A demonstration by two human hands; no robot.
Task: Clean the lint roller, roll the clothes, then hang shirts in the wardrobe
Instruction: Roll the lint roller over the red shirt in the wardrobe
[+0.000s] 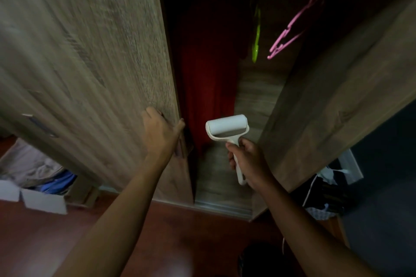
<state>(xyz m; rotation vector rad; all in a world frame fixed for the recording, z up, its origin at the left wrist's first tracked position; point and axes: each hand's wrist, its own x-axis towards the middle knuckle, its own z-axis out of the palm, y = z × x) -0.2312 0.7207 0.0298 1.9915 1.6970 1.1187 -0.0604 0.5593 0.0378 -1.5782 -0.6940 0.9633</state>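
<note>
Here the wardrobe door (pixel 90 51) is gripped at its edge by the left hand (pixel 161 132), presumably for access, while the lint roller (pixel 227 132) is held upright in the closed right hand (pixel 247 162), just below the hanging red garment (pixel 207 69).

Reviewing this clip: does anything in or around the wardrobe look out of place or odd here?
Nothing looks damaged or spilled. The pink hanger and green hanger hang empty and tilted inside the wardrobe. The left hand grips the door edge; the right hand holds the lint roller.
</note>
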